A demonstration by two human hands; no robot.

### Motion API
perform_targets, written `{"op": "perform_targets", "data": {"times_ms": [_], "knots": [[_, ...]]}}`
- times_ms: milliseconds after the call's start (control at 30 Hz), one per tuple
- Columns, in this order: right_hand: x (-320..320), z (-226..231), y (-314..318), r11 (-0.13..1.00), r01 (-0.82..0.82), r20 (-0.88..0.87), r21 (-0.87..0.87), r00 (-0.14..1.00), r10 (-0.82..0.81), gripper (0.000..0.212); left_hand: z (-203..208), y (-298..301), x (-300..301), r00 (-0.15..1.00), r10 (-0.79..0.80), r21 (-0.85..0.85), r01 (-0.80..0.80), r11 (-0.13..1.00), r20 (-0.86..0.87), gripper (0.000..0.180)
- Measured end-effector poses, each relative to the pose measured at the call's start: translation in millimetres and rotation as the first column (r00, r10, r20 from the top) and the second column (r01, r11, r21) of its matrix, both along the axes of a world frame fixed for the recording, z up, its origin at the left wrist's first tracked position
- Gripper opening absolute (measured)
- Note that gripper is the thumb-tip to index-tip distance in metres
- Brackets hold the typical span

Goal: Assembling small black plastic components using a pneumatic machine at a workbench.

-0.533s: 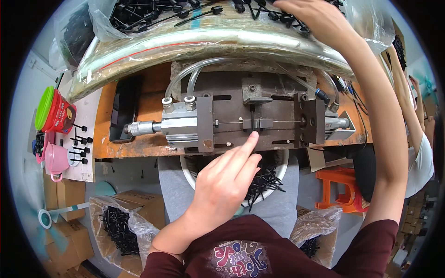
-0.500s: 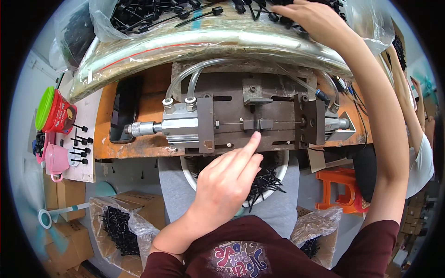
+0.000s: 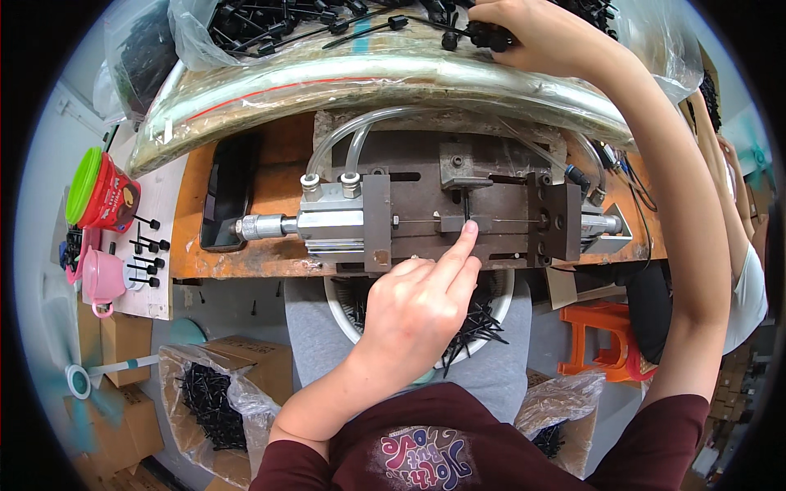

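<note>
Our left hand (image 3: 422, 304) points into a pneumatic fixture (image 3: 417, 196) as our right hand (image 3: 542, 37) works at a heap of black stemmed parts (image 3: 274, 24).

The left index finger stretches out to the near end of a single black stem (image 3: 467, 202) at the middle of the fixture; its other fingers curl, and we see nothing in their grasp. Behind the fixture, our right fingers bend over black knobbed heads (image 3: 490, 37) at the heap, though we cannot tell whether they grip them. A metal cylinder (image 3: 332, 222) forms the fixture's left end on our worn wooden desk (image 3: 192, 254), with a smartphone (image 3: 228, 192) farther left. At our lap, a white basket (image 3: 338, 315) holds more black stems (image 3: 473, 331).
</note>
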State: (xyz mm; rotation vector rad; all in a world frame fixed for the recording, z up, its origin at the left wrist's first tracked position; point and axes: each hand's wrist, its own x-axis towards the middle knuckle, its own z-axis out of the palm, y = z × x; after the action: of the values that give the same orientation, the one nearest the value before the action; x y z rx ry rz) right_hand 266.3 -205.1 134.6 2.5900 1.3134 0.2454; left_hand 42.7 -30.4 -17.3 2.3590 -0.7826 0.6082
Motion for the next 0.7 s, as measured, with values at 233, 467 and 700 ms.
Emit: {"op": "perform_targets", "data": {"times_ms": [233,467,700], "knots": [[-18.9,14.8,-14.5,0.873,0.221,-0.133,0.434,0.974,-0.181,0.022,-0.6,1.5,1.3,1.0,-0.012,-0.038,0.012,0.999,0.003,0.023],[-31.5,16.1,-24.1,0.351,0.567,-0.604,0.745,0.797,-0.004,0.037,6.7,4.7,-4.5,0.996,-0.066,-0.039,0.064,0.997,-0.056,0.022],[-3.0,1.7,-47.0,0.161,0.6,-0.619,0.784,0.735,0.275,0.026,18.6,12.6,-21.7,0.96,-0.233,-0.112,0.217,0.97,-0.156,0.023]]}}
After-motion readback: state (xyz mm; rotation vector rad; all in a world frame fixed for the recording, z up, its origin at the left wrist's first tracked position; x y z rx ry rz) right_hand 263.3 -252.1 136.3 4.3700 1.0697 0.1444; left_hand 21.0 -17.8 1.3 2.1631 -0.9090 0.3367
